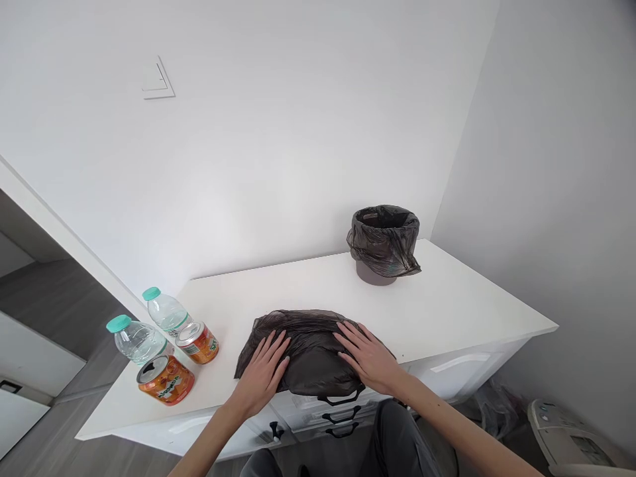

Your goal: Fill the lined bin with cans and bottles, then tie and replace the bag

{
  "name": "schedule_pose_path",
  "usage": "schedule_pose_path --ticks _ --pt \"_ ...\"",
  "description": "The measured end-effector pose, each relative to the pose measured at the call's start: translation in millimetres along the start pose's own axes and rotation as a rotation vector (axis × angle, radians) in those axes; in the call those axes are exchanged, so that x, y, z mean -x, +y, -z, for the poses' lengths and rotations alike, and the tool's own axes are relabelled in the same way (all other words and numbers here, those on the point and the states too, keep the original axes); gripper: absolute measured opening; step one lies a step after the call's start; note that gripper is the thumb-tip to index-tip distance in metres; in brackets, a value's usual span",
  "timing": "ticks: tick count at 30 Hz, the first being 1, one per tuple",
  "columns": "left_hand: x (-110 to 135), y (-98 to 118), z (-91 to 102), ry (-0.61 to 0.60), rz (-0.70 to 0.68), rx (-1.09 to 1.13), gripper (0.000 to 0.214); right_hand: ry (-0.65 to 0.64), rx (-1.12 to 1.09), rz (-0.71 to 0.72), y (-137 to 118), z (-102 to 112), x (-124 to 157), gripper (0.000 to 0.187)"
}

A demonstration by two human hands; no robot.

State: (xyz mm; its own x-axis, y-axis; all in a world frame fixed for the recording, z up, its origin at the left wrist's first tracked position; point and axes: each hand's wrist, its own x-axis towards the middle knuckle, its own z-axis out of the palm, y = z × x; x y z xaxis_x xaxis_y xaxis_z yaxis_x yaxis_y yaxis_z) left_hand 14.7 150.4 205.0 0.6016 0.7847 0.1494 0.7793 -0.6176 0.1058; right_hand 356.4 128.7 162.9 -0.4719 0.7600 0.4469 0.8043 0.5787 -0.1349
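Observation:
A thin black plastic bag (318,354) lies spread at the front edge of the white cabinet top, partly hanging over it. My left hand (263,372) rests flat on its left side, fingers stretched out. On its right side lies my right hand (366,358), also flat with the fingers extended. Neither hand grips the plastic. Toward the back right stands a small bin (376,273) lined with another black bag (385,245), whose edge is folded over the rim. Whether anything is inside the bin cannot be seen.
On the left of the white cabinet top (238,291) stand two clear bottles with teal caps (119,323) (152,293) and two orange soda cans (166,381) (199,343). White walls border the back and right. A beige device (571,434) sits low at right.

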Motion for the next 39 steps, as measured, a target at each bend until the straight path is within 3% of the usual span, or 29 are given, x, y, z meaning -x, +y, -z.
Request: schedule_pose_path --ticks 5,8,13,16,18,22,25,28,31,33,35,36,39 --pt "29.9 -2.7 14.5 -0.02 -0.108 0.01 0.08 -0.053 -0.102 -0.024 -20.5 40.5 10.1 0.07" --pt "51.1 -11.6 19.6 -0.046 -0.141 -0.032 0.082 -0.089 -0.124 0.057 -38.4 56.6 26.1 0.084" --pt "65.1 -12.9 34.9 -0.066 -0.215 -0.067 0.074 -0.076 -0.06 0.085 -53.6 41.1 44.6 0.076" --pt "62.8 -5.0 49.0 -0.068 -0.212 -0.059 0.069 -0.037 -0.006 0.058 -47.6 24.7 45.6 0.076" --pt "60.9 -3.1 55.6 -0.066 -0.187 -0.077 0.079 0.008 0.025 0.043 -39.3 18.6 44.1 0.078" --pt "56.6 -1.1 62.3 0.005 -0.164 -0.179 0.083 0.122 0.101 -0.142 -31.5 24.6 43.5 0.077" --pt "47.8 21.9 74.5 0.105 -0.209 -0.178 0.075 0.093 0.028 -0.193 -50.1 39.1 46.3 0.079" --pt "33.0 66.5 98.4 0.232 -0.349 -0.099 0.06 0.023 -0.137 -0.078 -88.2 47.2 44.0 0.087" --pt "18.2 108.9 122.5 0.321 -0.505 -0.144 0.041 0.07 -0.369 -0.039 -129.2 47.0 30.3 0.095" --pt "11.5 126.4 131.3 0.363 -0.543 -0.218 0.034 0.121 -0.636 -0.133 -150.0 48.7 16.8 0.077" --pt "8.1 136.0 133.1 0.43 -0.5 -0.279 0.037 0.146 -0.964 -0.331 -161.1 53.7 4.4 0.046" --pt "7.1 139.2 132.0 0.484 -0.453 -0.296 0.04 0.157 -1.122 -0.462 -162.4 56.4 0.2 0.04" --pt "4.6 146.8 124.0 0.632 -0.337 -0.3 0.045 0.213 -1.504 -0.863 -150.9 57.2 -1.5 0.056"
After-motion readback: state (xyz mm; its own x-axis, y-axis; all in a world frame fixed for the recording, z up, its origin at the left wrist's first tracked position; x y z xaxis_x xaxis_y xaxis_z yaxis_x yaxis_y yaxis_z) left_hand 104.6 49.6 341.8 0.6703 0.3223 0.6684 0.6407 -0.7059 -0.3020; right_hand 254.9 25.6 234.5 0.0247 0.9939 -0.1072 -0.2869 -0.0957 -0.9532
